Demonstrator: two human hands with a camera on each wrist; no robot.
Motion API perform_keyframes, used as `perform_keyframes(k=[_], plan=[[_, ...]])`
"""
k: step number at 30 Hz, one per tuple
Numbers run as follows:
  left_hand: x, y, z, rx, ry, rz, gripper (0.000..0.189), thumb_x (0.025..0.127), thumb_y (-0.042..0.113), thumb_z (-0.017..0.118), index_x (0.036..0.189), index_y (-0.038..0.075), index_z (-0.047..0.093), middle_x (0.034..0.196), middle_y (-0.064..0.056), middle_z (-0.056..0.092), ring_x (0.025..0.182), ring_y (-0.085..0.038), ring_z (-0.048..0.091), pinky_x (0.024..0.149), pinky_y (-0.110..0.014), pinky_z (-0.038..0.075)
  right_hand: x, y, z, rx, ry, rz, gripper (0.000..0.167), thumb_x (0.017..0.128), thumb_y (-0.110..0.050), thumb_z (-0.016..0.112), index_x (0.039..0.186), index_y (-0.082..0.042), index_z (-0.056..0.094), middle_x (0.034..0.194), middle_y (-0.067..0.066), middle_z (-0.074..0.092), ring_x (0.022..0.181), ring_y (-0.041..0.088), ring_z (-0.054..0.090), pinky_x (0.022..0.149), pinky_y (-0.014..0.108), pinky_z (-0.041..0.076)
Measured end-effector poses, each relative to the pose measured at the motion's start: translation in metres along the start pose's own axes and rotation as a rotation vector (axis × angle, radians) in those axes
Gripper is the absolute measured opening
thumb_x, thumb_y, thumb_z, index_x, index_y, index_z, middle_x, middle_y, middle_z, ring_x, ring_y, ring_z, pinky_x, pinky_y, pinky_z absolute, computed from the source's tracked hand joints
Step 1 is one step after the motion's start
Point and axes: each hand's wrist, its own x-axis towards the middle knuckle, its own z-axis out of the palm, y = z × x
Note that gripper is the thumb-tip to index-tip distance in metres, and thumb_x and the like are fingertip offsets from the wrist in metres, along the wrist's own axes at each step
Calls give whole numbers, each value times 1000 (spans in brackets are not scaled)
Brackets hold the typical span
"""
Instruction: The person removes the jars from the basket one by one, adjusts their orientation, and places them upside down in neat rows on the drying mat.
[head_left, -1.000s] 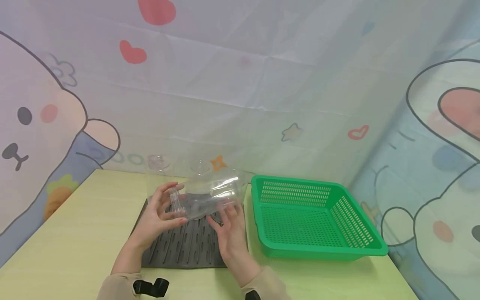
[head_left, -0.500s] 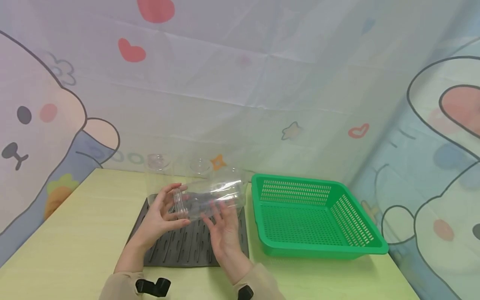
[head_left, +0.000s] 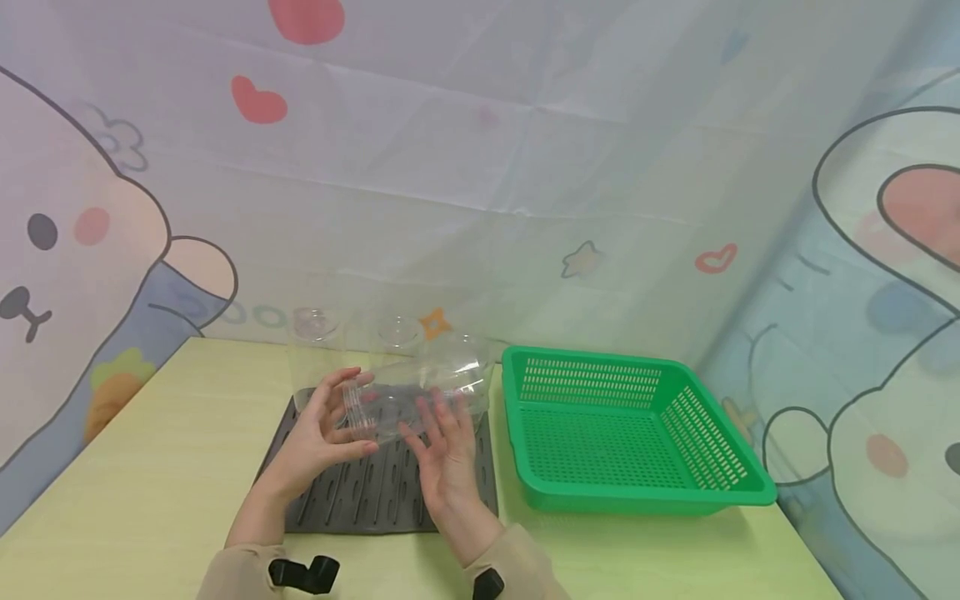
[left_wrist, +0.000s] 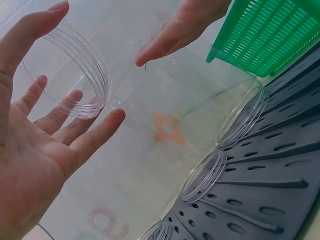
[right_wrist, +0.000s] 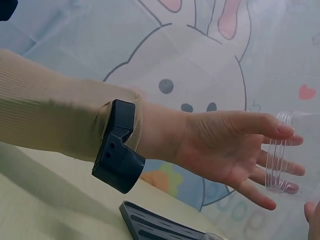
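A clear jar (head_left: pixel 401 408) lies tilted on its side in the air above the dark grey drying mat (head_left: pixel 367 500). My left hand (head_left: pixel 311 433) grips it round the threaded neck (left_wrist: pixel 90 65), thumb on one side and fingers on the other. Against the jar's body, my right hand (head_left: pixel 450 467) touches with fairly straight, spread fingers. Behind it, more clear jars stand mouth down: one at the left (head_left: pixel 317 342), a middle jar (head_left: pixel 397 333) and a right jar (head_left: pixel 468 354). Their rims (left_wrist: pixel 202 175) rest on the mat in the left wrist view.
A green plastic basket (head_left: pixel 637 500) with slotted sides sits right of the mat on the pale yellow table (head_left: pixel 135 500). A printed cloth backdrop (head_left: pixel 480 208) hangs close behind the jars.
My right hand has shifted slightly left along the jar, and its fingers have spread. The held jar has dipped a little; my left hand keeps its grip on the neck.
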Motion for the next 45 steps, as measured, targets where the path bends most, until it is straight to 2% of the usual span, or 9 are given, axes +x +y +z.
perform_keyframes(k=[5,8,14,18,21,23,29,37,45], plan=[[-1,1,-2,32,4,-21,93,82,1,75,154,18,20,159,-19,22,146,-47,14,109,-73,21,0,0,1,-18,-30,-27,88,90,-24,66,156,-9,9,158,21,26,143,37,34,107,51,44],[-1,1,-4,33,1,-32,96,81,0,76,156,16,17,160,-20,17,146,-50,8,109,-76,12,1,0,1,-28,-43,-39,88,89,-21,65,156,-9,8,158,22,24,143,38,32,108,52,44],[-5,1,-10,47,-15,-52,99,82,2,75,157,16,13,162,-21,9,146,-52,7,110,-76,10,2,3,2,-54,-54,-61,88,87,-17,63,155,-9,10,157,22,26,141,38,36,106,50,46],[-10,0,-21,70,-10,-30,93,85,2,72,157,20,15,161,-17,18,148,-34,22,117,-51,30,2,3,4,-55,-59,-81,84,86,-12,63,155,-8,15,154,20,31,135,32,45,100,43,51],[-15,-2,-32,78,4,17,83,89,-1,65,156,19,20,158,-5,31,140,-6,36,106,-21,41,1,3,6,-71,-64,-98,81,85,-7,62,154,-8,19,151,18,37,130,27,50,98,41,52],[-20,-4,-39,83,9,46,76,92,-2,60,155,17,23,153,5,38,131,7,40,100,-11,41,1,3,6,-96,-70,-113,81,83,-4,62,153,-8,21,149,16,41,128,25,51,97,39,53],[-33,-11,-58,73,65,28,60,99,1,50,154,12,27,144,16,45,126,8,47,94,-11,46,-2,7,6,-204,-144,-175,87,81,-1,71,153,-10,24,145,8,47,128,18,52,95,30,53],[-46,-30,-78,40,263,-24,46,100,5,52,144,15,43,129,23,55,114,11,54,89,-4,44,-2,20,5,-369,-320,-265,101,74,-24,87,151,-5,25,144,8,45,126,15,53,102,29,49],[-51,-46,-86,32,379,-165,61,97,13,61,151,7,34,119,31,54,107,15,54,86,-3,43,-1,31,10,-585,-363,-250,94,76,-29,85,151,-17,31,145,8,46,130,19,51,105,28,47]])
